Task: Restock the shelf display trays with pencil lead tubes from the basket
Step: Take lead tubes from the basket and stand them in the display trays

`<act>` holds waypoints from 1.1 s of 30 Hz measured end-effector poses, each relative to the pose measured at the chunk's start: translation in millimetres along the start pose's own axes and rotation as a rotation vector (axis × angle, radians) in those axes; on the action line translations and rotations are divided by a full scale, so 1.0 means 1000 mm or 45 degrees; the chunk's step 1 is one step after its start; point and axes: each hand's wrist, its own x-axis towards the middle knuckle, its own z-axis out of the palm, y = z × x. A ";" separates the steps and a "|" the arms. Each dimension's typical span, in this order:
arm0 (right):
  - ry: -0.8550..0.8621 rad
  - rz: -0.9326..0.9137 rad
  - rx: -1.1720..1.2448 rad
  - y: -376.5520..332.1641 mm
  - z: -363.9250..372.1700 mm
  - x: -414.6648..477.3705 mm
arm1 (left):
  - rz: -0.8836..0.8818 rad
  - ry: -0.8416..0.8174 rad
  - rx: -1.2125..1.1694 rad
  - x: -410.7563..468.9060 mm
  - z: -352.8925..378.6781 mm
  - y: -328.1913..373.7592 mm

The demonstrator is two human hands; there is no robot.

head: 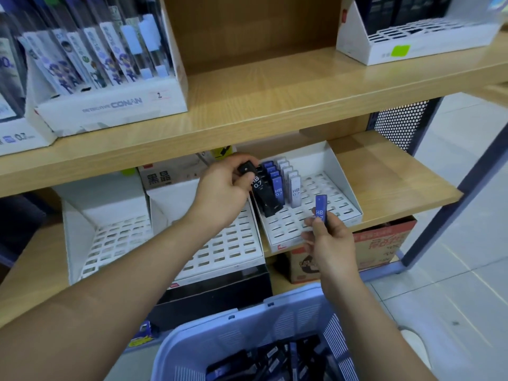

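**Seat each tube by colour, straight down into its slot**

Head camera: the left hand (222,193) pinches the cap end of a black tube (259,188) at the black row of the right-hand display tray (343,171), which stands on the lower shelf (398,182). The tube leans, and I cannot tell whether its foot has found a slot.

The right hand (330,237) has its fingers (316,224) clasped round a blue tube (321,209), held upright over the tray's front slots.

My advice is to right the black one and press it home before letting go. The blue one then goes in front of the blue row (277,185), label outward, without nudging its neighbours.

The tubes are slim and flat-sided, marked HB 0.7, in black, blue and pale grey. More lie in the lilac basket (288,306) below.
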 end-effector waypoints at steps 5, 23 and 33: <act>-0.018 -0.030 -0.007 0.004 -0.006 0.002 | 0.062 -0.052 0.231 0.003 0.008 0.007; -0.118 0.118 0.148 0.005 -0.006 -0.006 | 0.244 -0.263 0.563 -0.007 0.017 -0.008; -0.196 0.221 0.289 0.000 -0.004 -0.006 | 0.206 -0.065 0.495 -0.012 0.032 -0.017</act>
